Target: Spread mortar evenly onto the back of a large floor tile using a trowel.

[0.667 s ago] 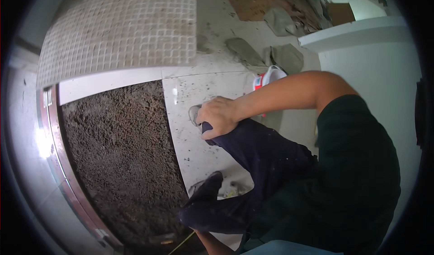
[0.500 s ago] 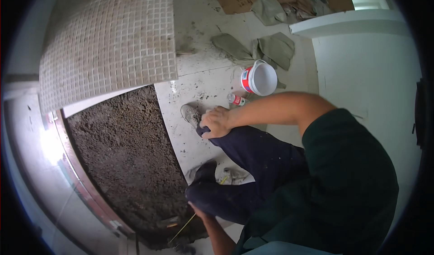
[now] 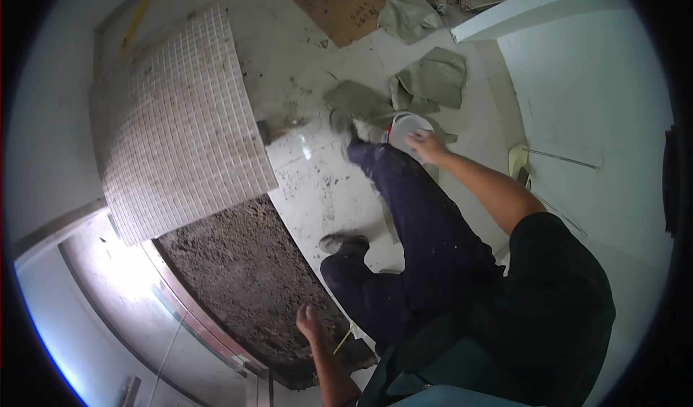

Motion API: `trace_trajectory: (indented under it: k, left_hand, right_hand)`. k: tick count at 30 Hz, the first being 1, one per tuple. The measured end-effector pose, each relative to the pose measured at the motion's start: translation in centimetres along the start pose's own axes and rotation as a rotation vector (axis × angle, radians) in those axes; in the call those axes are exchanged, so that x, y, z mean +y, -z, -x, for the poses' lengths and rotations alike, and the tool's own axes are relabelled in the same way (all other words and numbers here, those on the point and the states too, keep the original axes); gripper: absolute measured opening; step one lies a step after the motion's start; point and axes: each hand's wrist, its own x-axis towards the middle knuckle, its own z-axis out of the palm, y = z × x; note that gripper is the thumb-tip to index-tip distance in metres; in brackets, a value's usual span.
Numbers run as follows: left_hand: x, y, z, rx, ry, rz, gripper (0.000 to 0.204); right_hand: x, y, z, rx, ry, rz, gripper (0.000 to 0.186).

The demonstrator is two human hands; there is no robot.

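Note:
My left hand (image 3: 309, 323) hangs above the bed of dark, crumbly mortar (image 3: 238, 262), its fingers loosely apart and nothing visible in them. My right hand (image 3: 426, 148) is stretched forward over the white bucket (image 3: 408, 127), hiding part of it; its fingers look apart, and whether they touch the rim is unclear. A large tile (image 3: 180, 125) with a gridded back lies past the mortar, overlapping its far end. Beside my left forearm shows a thin yellow strip (image 3: 342, 342), partly hidden by my leg.
Grey-green sacks (image 3: 440, 75) lie beyond the bucket, near brown cardboard (image 3: 346, 2). A dark-headed tool with a wooden handle (image 3: 285, 130) rests beside the tile. A long yellow tool (image 3: 137, 20) leans at the far left. A white wall (image 3: 585, 82) stands on the right.
My right hand has left my knee and moved out over the bucket. The left hand has come up from beside my other leg. My legs have straightened and the view has shifted.

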Motion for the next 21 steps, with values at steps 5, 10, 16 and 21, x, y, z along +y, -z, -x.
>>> trace_trajectory:
  k: [5,10,16,21]
  left_hand:
    - [17.8,0.1,-10.4,0.088,-0.147,-0.153,0.033]
    - [36.2,-10.3,-17.9,0.126,-0.015,0.230,0.035]
    - [55.5,-27.9,-23.8,-0.293,0.021,0.132,0.043]
    - [69.3,-34.9,-27.6,-0.337,-0.109,0.191,0.049]
  right_hand:
    - [3.0,10.2,-8.6,-0.005,-0.327,-0.159,0.048]
    - [-4.9,13.2,-28.3,-0.023,-0.431,-0.491,0.029]
    - [-11.9,16.0,-46.7,-0.168,0.022,-0.057,0.027]
    - [-25.9,20.1,-51.7,0.224,0.835,0.396,0.030]
